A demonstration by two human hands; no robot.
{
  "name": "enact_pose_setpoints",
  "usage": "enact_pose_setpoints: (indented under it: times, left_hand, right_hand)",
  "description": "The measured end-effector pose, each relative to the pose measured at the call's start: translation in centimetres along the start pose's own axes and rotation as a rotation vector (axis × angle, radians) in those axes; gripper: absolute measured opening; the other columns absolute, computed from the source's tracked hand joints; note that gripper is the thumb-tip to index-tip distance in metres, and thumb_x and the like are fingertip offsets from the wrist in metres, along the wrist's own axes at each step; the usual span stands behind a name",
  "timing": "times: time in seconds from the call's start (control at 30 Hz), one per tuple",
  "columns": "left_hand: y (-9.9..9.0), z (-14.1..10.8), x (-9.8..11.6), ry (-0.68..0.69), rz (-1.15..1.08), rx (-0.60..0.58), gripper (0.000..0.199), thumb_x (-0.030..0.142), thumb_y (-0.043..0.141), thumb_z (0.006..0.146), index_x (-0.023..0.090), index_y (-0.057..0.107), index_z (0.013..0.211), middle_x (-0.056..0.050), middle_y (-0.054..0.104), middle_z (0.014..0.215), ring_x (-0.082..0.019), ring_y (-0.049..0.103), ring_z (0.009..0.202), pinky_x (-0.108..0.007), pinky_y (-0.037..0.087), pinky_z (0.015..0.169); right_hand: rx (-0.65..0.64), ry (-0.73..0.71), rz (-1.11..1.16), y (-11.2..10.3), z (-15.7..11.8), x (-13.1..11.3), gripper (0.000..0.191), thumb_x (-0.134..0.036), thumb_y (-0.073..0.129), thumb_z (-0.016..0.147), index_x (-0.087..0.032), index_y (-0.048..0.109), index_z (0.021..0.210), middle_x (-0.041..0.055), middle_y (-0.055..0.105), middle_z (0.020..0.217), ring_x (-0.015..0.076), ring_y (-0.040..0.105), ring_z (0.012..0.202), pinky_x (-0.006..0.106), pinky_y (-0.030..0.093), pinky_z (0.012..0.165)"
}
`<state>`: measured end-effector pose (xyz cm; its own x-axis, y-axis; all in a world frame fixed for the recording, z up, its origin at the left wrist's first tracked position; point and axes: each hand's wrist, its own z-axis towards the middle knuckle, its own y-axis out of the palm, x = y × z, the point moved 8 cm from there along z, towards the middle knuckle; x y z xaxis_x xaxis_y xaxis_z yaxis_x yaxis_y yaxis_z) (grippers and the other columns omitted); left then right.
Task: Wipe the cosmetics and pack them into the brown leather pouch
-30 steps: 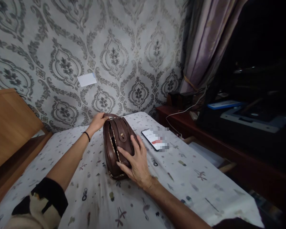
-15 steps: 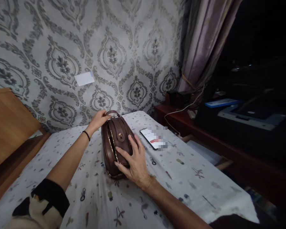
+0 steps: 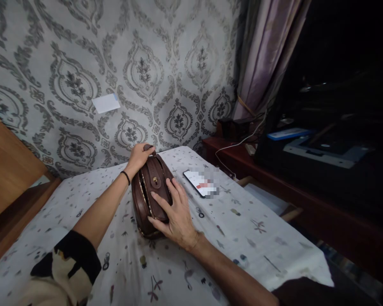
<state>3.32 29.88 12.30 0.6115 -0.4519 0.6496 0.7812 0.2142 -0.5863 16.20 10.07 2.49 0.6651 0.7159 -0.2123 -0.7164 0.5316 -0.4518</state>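
Note:
A brown leather handbag sits on the patterned cloth, its gold zipper partly undone so that a narrow dark gap shows along the top. A tab with a gold clasp lies beside that gap. At the far end, my left hand is closed around the bag's handle, with some fingers hidden behind it. My right hand rests on the near right side, fingers spread over the leather and thumb close to the zipper's near end. What is inside the bag cannot be seen.
Right of the bag lies a phone with a lit, partly blurred screen. A white cable runs across a dark red desk, above an open drawer. A wooden board stands at left, and a patterned wall rises behind.
My left hand has moved a little over the handle and curled around it, pulling it slightly right. My right hand keeps its place on the bag. The whole view has shifted slightly.

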Motion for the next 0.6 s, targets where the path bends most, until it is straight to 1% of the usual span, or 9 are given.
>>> enact_pose_setpoints:
  times: [0.07, 0.17, 0.37, 0.5, 0.6]
  left_hand:
    - [-0.1, -0.1, 0.0, 0.006, -0.02, 0.025, 0.027, 0.041, 0.062, 0.076, 0.019, 0.06, 0.06, 0.001, 0.056, 0.058, -0.017, 0.052, 0.064, -0.029, 0.038, 0.066]
    - [0.0, -0.5, 0.2, 0.009, -0.065, 0.045, 0.029, 0.043, 0.059, 0.077, 0.02, 0.058, 0.061, 0.0, 0.059, 0.059, -0.018, 0.053, 0.064, -0.029, 0.04, 0.066]
    - [0.2, -1.2, 0.8, 0.029, -0.129, 0.036, 0.034, 0.05, 0.058, 0.078, 0.021, 0.054, 0.061, 0.0, 0.058, 0.06, -0.018, 0.055, 0.065, -0.029, 0.041, 0.067]
    - [0.1, -1.0, 1.2, 0.054, -0.12, -0.01, 0.034, 0.049, 0.059, 0.078, 0.02, 0.055, 0.062, 0.002, 0.055, 0.061, -0.017, 0.053, 0.067, -0.029, 0.04, 0.069]
    - [-0.4, -0.8, 1.0, 0.058, -0.106, -0.084, 0.03, 0.049, 0.064, 0.076, 0.019, 0.062, 0.071, 0.002, 0.059, 0.068, -0.017, 0.055, 0.071, -0.028, 0.041, 0.071]
  right_hand:
    - [0.007, -0.001, 0.015, -0.1, 0.0, 0.1, 0.055, -0.044, 0.067, 0.089, -0.024, 0.056, 0.139, 0.0174, 0.028, 0.16, 0.0393, 0.025, 0.149, 0.065, 0.036, 0.114]
    - [0.015, -0.001, 0.033, -0.2, 0.1, 0.1, 0.054, -0.045, 0.066, 0.09, -0.023, 0.056, 0.138, 0.0183, 0.033, 0.156, 0.0389, 0.028, 0.148, 0.065, 0.037, 0.113]
    - [0.02, -0.002, 0.016, -0.3, 0.1, 0.0, 0.054, -0.047, 0.065, 0.09, -0.023, 0.056, 0.138, 0.019, 0.035, 0.154, 0.0387, 0.03, 0.147, 0.063, 0.038, 0.112]
    - [0.015, 0.0, -0.004, -0.3, 0.2, 0.0, 0.055, -0.046, 0.067, 0.088, -0.022, 0.058, 0.137, 0.0192, 0.033, 0.156, 0.0394, 0.03, 0.146, 0.063, 0.037, 0.112]
    - [0.013, -0.004, -0.007, -0.3, 0.2, -0.1, 0.055, -0.046, 0.068, 0.088, -0.022, 0.058, 0.136, 0.0188, 0.031, 0.158, 0.0394, 0.029, 0.147, 0.063, 0.036, 0.113]
